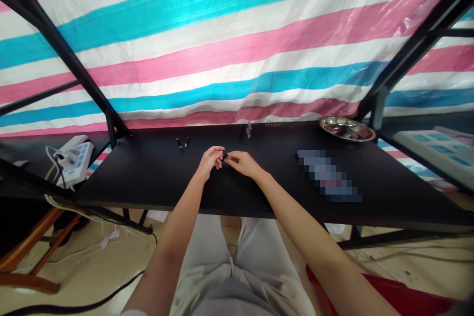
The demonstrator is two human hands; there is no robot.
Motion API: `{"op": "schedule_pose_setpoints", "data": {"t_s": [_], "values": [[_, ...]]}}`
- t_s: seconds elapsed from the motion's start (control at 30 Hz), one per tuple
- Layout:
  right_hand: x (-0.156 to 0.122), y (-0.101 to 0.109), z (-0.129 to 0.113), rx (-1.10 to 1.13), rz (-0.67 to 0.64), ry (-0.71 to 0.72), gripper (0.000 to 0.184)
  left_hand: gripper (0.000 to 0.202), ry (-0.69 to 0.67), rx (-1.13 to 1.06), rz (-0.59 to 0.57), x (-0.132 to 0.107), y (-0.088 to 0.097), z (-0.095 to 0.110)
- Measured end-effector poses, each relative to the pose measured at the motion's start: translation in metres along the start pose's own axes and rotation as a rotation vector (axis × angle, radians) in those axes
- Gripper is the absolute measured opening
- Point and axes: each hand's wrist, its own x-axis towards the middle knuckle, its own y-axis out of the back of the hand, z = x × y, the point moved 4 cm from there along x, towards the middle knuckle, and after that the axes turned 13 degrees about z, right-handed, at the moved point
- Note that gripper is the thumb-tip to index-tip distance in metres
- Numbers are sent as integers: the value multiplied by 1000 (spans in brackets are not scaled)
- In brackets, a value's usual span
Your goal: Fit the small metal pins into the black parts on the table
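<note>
1. Over the counter (255,197), near its middle, the left hand (211,162) and right hand (241,163) meet, fingertips almost touching.
2. Grip: the fingers of both hands are drawn narrow on a small dark piece (224,156) between their tips. How the hold is shared is too small to tell.
3. Left of the fingers and slightly beyond: two small dark-and-pale pieces (179,143), lying near each other.
4. Beyond the fingers, to the right: a cluster of small pale pieces (249,130), then a row of tiny items (273,125) near the far edge.
5. Well right of the fingers: a blurred-out blue item (328,175) and, farther off, a metal dish (347,129).
6. Risk: the piece could slip, given so small a purchase by fingertips alone; dropped, it could roll.
7. Risk: dark on dark, it could be hard to find. A careless sleeve or wrist reaching outward could scatter the loose pieces.
</note>
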Motion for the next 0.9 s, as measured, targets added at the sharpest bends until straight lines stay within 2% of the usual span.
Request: {"op": "schedule_pose_setpoints", "data": {"t_s": [0.17,0.33,0.43,0.6,0.73,0.9], "values": [[3,-1,-3,-28,-8,30,21,24,-33,63,43,2,0,-2],[20,14,29,-102,241,-153,25,19,-194,214,214,6,6,-3],[33,26,57,-235,346,-271,22,17,-296,317,236,7,8,-6],[44,33,86,-422,350,-417,20,18,-382,462,215,6,8,-8],[44,31,90,-479,330,-476,22,19,-427,529,226,4,8,-5],[45,27,92,-494,324,-482,23,20,-435,544,218,4,9,-6]]}}
